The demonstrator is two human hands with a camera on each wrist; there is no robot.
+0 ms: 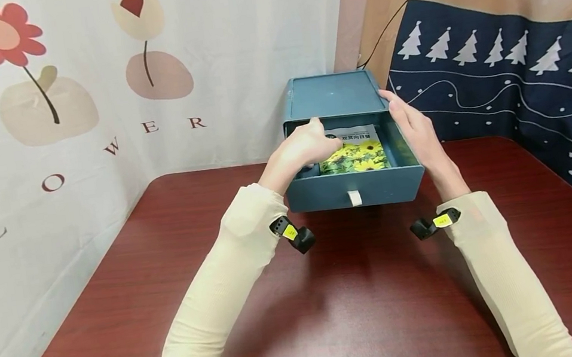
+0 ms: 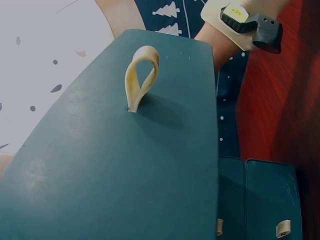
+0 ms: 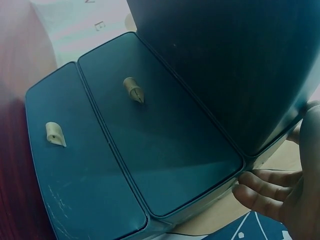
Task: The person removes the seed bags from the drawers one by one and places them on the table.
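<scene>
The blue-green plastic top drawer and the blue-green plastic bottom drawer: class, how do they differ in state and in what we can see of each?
The blue-green plastic top drawer is pulled out, whereas the blue-green plastic bottom drawer is shut. The top drawer shows a flat item printed with yellow flowers inside; the bottom drawer's inside is hidden. Both have a plain front with a cream loop pull.

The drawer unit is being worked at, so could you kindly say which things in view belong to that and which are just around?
Likely part of the job:
- blue drawer unit
- open top drawer
- sunflower-printed packet inside
- left hand
- right hand

Just around:
- tabletop
- flower-printed curtain
- tree-printed cloth
</scene>
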